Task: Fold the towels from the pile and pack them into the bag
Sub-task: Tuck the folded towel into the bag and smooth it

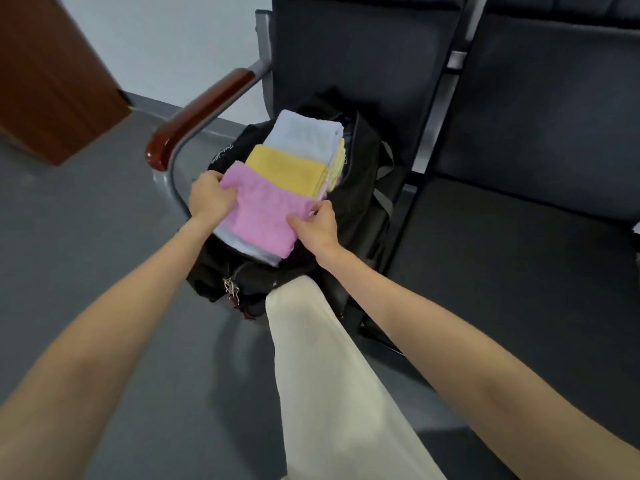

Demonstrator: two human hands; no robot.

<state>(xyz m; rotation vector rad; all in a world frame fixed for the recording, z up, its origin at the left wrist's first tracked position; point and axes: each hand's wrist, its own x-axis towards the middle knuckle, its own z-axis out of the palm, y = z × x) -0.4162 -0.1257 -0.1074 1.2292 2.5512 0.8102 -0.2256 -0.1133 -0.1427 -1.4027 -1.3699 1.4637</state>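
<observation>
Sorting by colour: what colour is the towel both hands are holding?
Pink towel, clearest in the head view.

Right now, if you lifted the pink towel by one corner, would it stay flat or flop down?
Probably flop: the pink towel looks like soft terry and already bends over the stack's edge. It seems light, since the left hand and right hand hold it by the fingers alone. Its folds would likely fall open.

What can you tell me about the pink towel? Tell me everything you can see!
The pink towel looks soft and fluffy, like terry cloth. It is folded into a flat rectangle and lies on top of the other folded towels in the open black bag, overlapping the yellow towel, with a pale blue towel under it. The left hand grips its left edge and the right hand pinches its right edge.
</observation>
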